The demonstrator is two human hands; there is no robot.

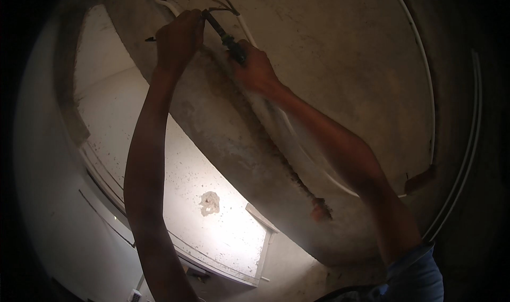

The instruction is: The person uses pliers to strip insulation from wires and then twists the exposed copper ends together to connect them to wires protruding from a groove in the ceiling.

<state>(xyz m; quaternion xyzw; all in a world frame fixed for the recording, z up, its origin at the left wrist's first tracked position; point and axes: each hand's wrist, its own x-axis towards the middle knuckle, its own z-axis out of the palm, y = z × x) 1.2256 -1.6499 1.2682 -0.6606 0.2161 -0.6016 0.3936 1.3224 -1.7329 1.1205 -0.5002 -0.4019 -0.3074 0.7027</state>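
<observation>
Both arms reach up to the top of the view, to a bare concrete surface (329,63). My right hand (255,68) is closed round the grip of a dark, long-bodied hand tool (227,39) with a greenish band; its exact kind is unclear. The tool's far end meets the fingers of my left hand (180,36). That hand is closed, and what it grips is mostly hidden; a thin dark tip (150,39) sticks out on its left side. Several loose dark wires (227,5) fan out beside the hands from the end of a white conduit (245,28).
A rough chased groove (255,121) runs diagonally to a reddish patch (320,210). White conduit (425,63) curves along the right. Beyond the concrete edge, at lower left, is a brightly lit white wall (228,238) with a chipped spot (209,202).
</observation>
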